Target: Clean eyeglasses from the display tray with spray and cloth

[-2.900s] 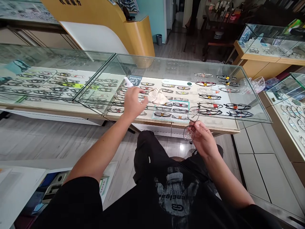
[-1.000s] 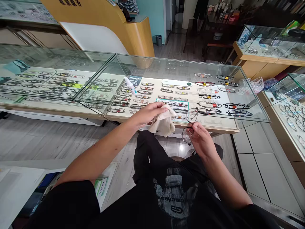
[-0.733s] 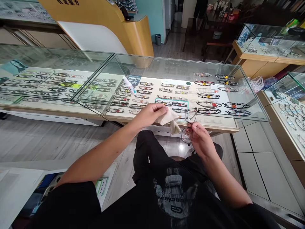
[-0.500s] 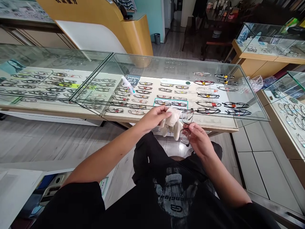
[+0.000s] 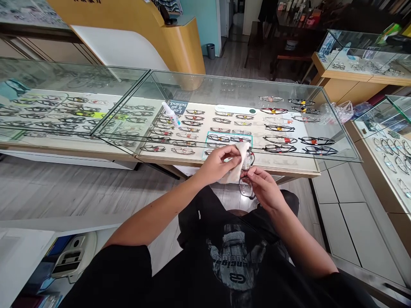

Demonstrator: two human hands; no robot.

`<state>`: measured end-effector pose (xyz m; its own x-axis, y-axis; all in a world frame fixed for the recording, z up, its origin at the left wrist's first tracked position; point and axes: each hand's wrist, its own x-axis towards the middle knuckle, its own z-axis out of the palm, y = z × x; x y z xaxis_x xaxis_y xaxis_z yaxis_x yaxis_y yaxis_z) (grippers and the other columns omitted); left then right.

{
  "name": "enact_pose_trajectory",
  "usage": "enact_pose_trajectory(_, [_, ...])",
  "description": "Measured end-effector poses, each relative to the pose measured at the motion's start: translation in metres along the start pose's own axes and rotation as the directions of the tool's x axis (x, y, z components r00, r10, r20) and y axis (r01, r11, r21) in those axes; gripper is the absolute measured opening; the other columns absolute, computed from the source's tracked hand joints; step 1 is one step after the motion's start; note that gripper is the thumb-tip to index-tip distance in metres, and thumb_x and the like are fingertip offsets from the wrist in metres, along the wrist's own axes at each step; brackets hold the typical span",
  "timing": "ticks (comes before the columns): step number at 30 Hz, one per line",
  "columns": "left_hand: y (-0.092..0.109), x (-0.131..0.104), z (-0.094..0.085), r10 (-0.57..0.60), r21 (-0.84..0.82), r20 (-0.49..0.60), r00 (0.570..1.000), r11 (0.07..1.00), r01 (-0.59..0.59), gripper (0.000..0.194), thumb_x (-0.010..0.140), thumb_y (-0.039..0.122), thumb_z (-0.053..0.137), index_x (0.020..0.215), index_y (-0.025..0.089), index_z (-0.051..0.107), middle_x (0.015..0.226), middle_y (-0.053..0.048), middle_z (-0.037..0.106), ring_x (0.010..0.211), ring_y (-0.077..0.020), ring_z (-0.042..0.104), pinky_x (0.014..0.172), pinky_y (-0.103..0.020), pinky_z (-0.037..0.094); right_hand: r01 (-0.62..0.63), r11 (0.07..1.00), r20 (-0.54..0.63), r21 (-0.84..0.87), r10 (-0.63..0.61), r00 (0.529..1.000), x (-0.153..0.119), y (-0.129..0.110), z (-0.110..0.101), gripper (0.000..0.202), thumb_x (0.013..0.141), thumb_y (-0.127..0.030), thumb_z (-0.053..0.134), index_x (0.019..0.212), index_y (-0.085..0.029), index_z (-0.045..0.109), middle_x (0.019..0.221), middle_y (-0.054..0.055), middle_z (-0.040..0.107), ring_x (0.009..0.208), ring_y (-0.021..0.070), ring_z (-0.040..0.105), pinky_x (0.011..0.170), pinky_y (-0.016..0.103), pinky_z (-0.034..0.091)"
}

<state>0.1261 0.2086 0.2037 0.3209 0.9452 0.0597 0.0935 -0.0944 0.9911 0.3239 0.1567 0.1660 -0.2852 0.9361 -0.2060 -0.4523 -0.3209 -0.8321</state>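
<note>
My left hand (image 5: pixel 221 162) is closed on a cream cloth (image 5: pixel 236 172), which lies against the upper lens of a pair of dark-framed glasses (image 5: pixel 246 187). The fingers of my right hand (image 5: pixel 265 185) pinch these glasses near the middle of the frame, with one lens above the fingers and the other below. Both hands are close together over the front edge of a glass display case (image 5: pixel 290 164). A white tube (image 5: pixel 171 114) lies on the glass top of the case, beyond my left hand.
Rows of glasses (image 5: pixel 279 128) are inside the case. A second glass case (image 5: pixel 393 145) stands at the right, and a plastic bag (image 5: pixel 337 114) is beyond the case's right end. An open drawer or shelf with boxes (image 5: pixel 70 256) is at the lower left.
My left hand has moved right and brought the cloth onto the upper lens. The cloth hung bunched beside the glasses before. My right hand and the glasses have shifted slightly left.
</note>
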Motion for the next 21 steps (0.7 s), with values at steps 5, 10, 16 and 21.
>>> enact_pose_trajectory(5, [-0.007, -0.001, 0.003, -0.001, 0.008, -0.026, 1.000, 1.000, 0.001, 0.035, 0.088, 0.050, 0.079, 0.085, 0.020, 0.061, 0.094, -0.004, 0.063, 0.085, -0.0185, 0.061, 0.072, -0.030, 0.052, 0.025, 0.999, 0.068, -0.025, -0.024, 0.997, 0.000, 0.000, 0.001, 0.026, 0.087, -0.045, 0.087, 0.082, -0.024, 0.073, 0.081, 0.001, 0.067, 0.079, 0.0183, 0.057, 0.079, 0.032, 0.046])
enact_pose_trajectory(10, [-0.019, -0.003, 0.006, -0.042, -0.006, -0.052, 0.998, 0.999, 0.042, 0.045, 0.085, 0.053, 0.085, 0.098, 0.023, 0.053, 0.095, -0.002, 0.067, 0.086, -0.0176, 0.064, 0.078, -0.030, 0.052, 0.008, 0.998, 0.088, -0.058, -0.003, 0.996, 0.000, 0.000, 0.001, 0.028, 0.088, -0.048, 0.086, 0.083, -0.024, 0.072, 0.078, 0.001, 0.064, 0.076, 0.0187, 0.054, 0.079, 0.034, 0.046])
enact_pose_trajectory(16, [-0.025, -0.004, 0.009, -0.150, -0.151, 0.083, 0.985, 0.975, 0.162, 0.068, 0.079, 0.054, 0.091, 0.125, 0.025, 0.050, 0.110, -0.008, 0.074, 0.096, -0.0218, 0.072, 0.080, -0.031, 0.052, 0.008, 0.999, 0.121, -0.050, -0.002, 0.993, 0.004, 0.000, -0.001, 0.027, 0.088, -0.047, 0.085, 0.083, -0.023, 0.073, 0.080, 0.001, 0.065, 0.079, 0.0184, 0.056, 0.082, 0.032, 0.045])
enact_pose_trajectory(21, [-0.025, -0.006, 0.004, -0.186, -0.094, 0.108, 0.976, 0.976, 0.197, 0.073, 0.080, 0.060, 0.088, 0.133, 0.024, 0.053, 0.110, -0.008, 0.074, 0.096, -0.0232, 0.071, 0.082, -0.032, 0.052, -0.007, 0.999, 0.109, -0.054, 0.012, 0.994, 0.004, -0.003, -0.004, 0.032, 0.085, -0.049, 0.087, 0.079, -0.022, 0.071, 0.075, 0.000, 0.060, 0.074, 0.0171, 0.051, 0.076, 0.031, 0.044])
